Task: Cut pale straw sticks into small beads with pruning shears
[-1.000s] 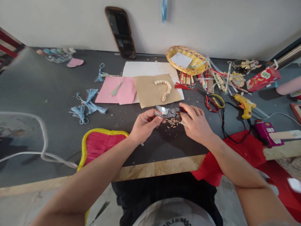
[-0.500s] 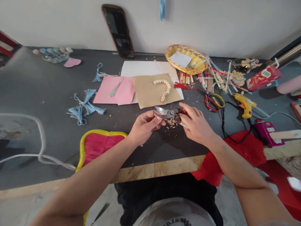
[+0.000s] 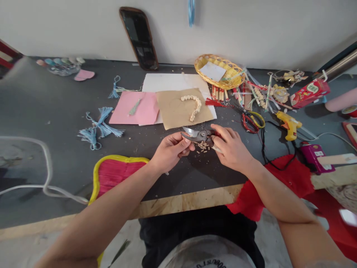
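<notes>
My right hand [image 3: 232,149] grips the handles of a pair of metal pruning shears [image 3: 196,134], blades pointing left. My left hand [image 3: 170,150] is pinched closed right at the blades, holding something small that I cannot make out. Under the shears lies a little heap of short cut stick pieces [image 3: 204,146] on the dark table [image 3: 55,115]. Just beyond, a brown paper sheet [image 3: 178,111] carries a curved row of pale pieces [image 3: 193,104] shaped like a hook.
A pink sheet [image 3: 139,109], blue tassels [image 3: 97,126] and a red fan with yellow rim [image 3: 114,175] lie to the left. On the right are a yellow basket [image 3: 219,70], red-handled scissors [image 3: 252,121], a yellow glue gun [image 3: 288,124], cables, and red cloth [image 3: 281,178].
Both hands and the shears stay in nearly the same place; only the camera view has shifted slightly.
</notes>
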`<state>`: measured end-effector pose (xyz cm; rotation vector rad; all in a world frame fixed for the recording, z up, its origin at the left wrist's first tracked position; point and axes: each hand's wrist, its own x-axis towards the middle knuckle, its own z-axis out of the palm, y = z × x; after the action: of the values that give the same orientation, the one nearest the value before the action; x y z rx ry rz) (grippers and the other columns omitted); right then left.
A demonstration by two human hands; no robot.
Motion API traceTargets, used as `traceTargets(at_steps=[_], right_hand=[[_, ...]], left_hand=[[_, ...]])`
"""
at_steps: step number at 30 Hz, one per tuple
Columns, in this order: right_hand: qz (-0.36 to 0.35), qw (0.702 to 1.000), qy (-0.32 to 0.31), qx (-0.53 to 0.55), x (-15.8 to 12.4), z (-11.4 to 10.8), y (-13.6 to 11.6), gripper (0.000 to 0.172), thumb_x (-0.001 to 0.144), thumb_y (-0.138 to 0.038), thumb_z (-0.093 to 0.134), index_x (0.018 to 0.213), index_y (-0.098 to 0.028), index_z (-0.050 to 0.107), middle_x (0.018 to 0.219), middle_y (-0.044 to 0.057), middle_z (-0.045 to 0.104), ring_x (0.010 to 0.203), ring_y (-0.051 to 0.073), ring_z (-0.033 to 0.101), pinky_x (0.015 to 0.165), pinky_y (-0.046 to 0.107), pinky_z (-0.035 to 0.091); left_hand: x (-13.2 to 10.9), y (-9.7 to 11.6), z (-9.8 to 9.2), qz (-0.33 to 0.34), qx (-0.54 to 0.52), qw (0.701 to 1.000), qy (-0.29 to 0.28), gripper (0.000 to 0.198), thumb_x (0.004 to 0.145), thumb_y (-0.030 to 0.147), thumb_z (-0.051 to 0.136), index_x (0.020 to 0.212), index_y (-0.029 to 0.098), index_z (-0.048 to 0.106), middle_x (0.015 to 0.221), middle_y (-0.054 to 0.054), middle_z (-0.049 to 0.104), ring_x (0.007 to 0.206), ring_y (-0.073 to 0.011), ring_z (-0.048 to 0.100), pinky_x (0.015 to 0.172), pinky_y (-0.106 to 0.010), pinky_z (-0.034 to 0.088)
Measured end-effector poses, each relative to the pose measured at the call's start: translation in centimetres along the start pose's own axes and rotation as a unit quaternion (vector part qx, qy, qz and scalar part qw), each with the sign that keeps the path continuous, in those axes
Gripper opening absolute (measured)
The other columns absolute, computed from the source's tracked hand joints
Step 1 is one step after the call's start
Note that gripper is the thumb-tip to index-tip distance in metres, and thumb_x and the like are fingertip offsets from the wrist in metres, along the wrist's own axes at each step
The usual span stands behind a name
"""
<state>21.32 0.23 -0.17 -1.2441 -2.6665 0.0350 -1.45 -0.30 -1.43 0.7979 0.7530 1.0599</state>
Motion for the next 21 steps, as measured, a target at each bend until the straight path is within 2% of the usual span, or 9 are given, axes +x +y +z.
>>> traceTargets(at_steps=[5,11,13,15,18,21], right_hand=[[-0.001,1.0,0.002,-0.004,-0.04,-0.24,-0.03,0.034,0.082,-0.013,0.051,0.116,-0.019,0.054,0.148,0.013,0.037,0.12,0.032,0.041,0.092,0.05,0.04],[0.011,1.0,0.019,-0.005,-0.06,0.1,0.07,0.017,0.084,-0.017,0.052,0.101,-0.018,0.054,0.146,0.014,0.042,0.118,0.033,0.045,0.088,0.048,0.041],[0.025,0.999,0.044,0.015,-0.03,0.35,0.06,0.023,0.086,-0.021,0.052,0.109,-0.017,0.051,0.144,0.017,0.045,0.115,0.031,0.048,0.087,0.046,0.041],[0.037,0.997,0.056,0.031,0.02,0.49,-0.03,0.038,0.087,-0.023,0.052,0.123,-0.014,0.045,0.141,0.019,0.047,0.113,0.03,0.051,0.086,0.045,0.042],[0.037,0.999,0.027,0.019,0.07,0.47,-0.29,0.058,0.087,-0.023,0.052,0.14,-0.014,0.033,0.14,0.017,0.049,0.113,0.031,0.049,0.085,0.044,0.042],[0.044,0.999,0.005,-0.004,0.09,0.41,-0.6,0.06,0.088,-0.022,0.05,0.145,-0.015,0.031,0.132,0.015,0.055,0.109,0.03,0.048,0.083,0.044,0.042]], left_hand=[[0.06,-0.02,-0.05,-0.003,-0.003,1.0,-0.004,0.024,0.072,0.034,0.078,0.07,0.015,0.064,0.061,-0.002,0.064,0.047,-0.005,0.039,0.045,-0.02,0.026],[0.1,-0.03,-0.22,0.007,0.023,1.0,-0.008,0.025,0.072,0.035,0.078,0.069,0.015,0.063,0.061,-0.002,0.064,0.046,-0.0052,0.04,0.044,-0.02,0.025],[0.07,0.01,-0.27,0.013,0.031,0.999,-0.006,0.025,0.072,0.036,0.078,0.069,0.016,0.064,0.061,-0.002,0.064,0.046,-0.0056,0.041,0.044,-0.02,0.025],[0.05,0.04,-0.29,0.02,0.038,0.999,-0.002,0.025,0.072,0.036,0.078,0.07,0.016,0.065,0.06,-0.002,0.064,0.047,-0.006,0.041,0.044,-0.02,0.026],[0.05,-0.02,-0.31,0.024,0.052,0.998,-0.007,0.024,0.072,0.036,0.078,0.07,0.016,0.066,0.06,-0.002,0.064,0.047,-0.006,0.041,0.044,-0.02,0.026],[0.07,-0.12,-0.35,0.029,0.061,0.998,-0.013,0.022,0.074,0.035,0.076,0.071,0.015,0.067,0.06,-0.002,0.064,0.045,-0.0053,0.038,0.044,-0.021,0.025]])
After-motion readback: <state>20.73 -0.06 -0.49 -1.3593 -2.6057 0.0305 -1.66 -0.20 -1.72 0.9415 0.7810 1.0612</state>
